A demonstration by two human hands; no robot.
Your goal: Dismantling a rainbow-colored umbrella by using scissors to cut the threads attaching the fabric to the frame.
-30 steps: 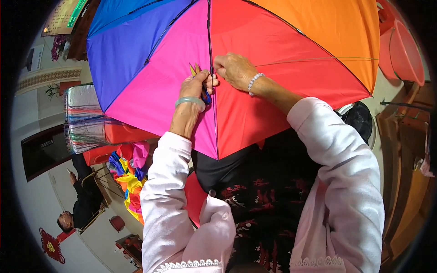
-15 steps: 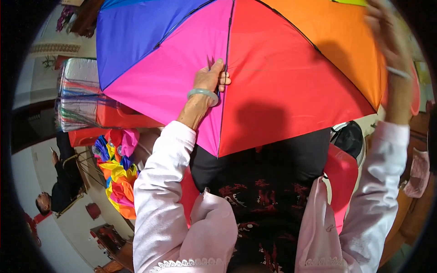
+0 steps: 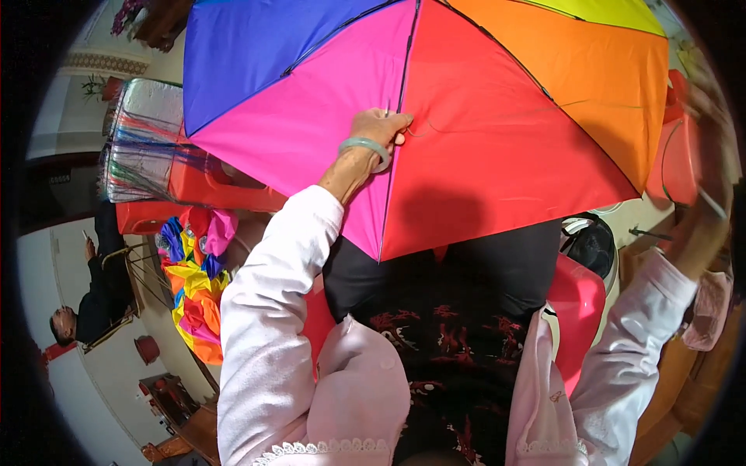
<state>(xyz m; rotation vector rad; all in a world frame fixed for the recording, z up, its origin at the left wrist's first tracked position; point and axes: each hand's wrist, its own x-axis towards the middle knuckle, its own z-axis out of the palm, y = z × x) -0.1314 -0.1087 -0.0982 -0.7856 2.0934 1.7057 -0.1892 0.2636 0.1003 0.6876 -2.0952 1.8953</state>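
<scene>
A rainbow umbrella canopy (image 3: 497, 147) lies spread over my lap, inner side up, with dark thin ribs along its seams. My left hand (image 3: 378, 129) is closed on the rib (image 3: 402, 85) between the pink and red panels. A pointed metal tip (image 3: 387, 111) sticks up behind its fingers; the rest of that tool is hidden. A thin thread (image 3: 466, 128) runs from near these fingers across the red and orange panels toward the right. At the far right my right hand (image 3: 709, 140) is raised beyond the canopy, smeared by motion, its fingers unreadable.
At left, a silvery padded stack with strands of coloured thread (image 3: 144, 140) rests by a red plastic stool (image 3: 210, 186). Crumpled multicoloured fabric (image 3: 198, 287) lies below it. A seated person (image 3: 105, 291) is farther left. A dark bag (image 3: 588, 247) and red plastic seats stand at right.
My right hand has swung outward and down to the right, and the thread now shows stretched across the canopy. The left hand keeps its hold on the rib; the view has shifted slightly.
</scene>
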